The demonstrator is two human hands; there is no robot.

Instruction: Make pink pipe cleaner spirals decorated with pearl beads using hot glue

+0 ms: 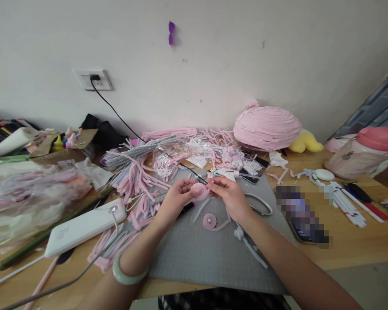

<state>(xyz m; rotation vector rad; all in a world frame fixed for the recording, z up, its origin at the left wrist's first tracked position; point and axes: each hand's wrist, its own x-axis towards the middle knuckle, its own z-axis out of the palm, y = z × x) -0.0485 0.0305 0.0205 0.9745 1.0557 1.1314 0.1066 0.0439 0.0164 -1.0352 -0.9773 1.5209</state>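
A flat pink coil of fuzzy pipe cleaner (198, 191) is held up over the grey cutting mat (187, 258). My left hand (181, 194) pinches its left side between thumb and fingers. At its right side my right hand (228, 194) is closed, its fingertips at the coil's end. Below them on the mat lies a second pink coil (209, 221) with a pearl bead in its centre and a loose tail to the right. A grey-blue pipe cleaner piece with a knotted end (238, 233) lies near my right wrist.
Bundles of pink pipe cleaners (136, 170) and bags of pearl beads (164, 165) crowd the back. A white power bank (84, 228) with a cable lies left; a phone (300, 215) and white pens (347, 204) lie right. A pink wound bundle (267, 127) stands by the wall.
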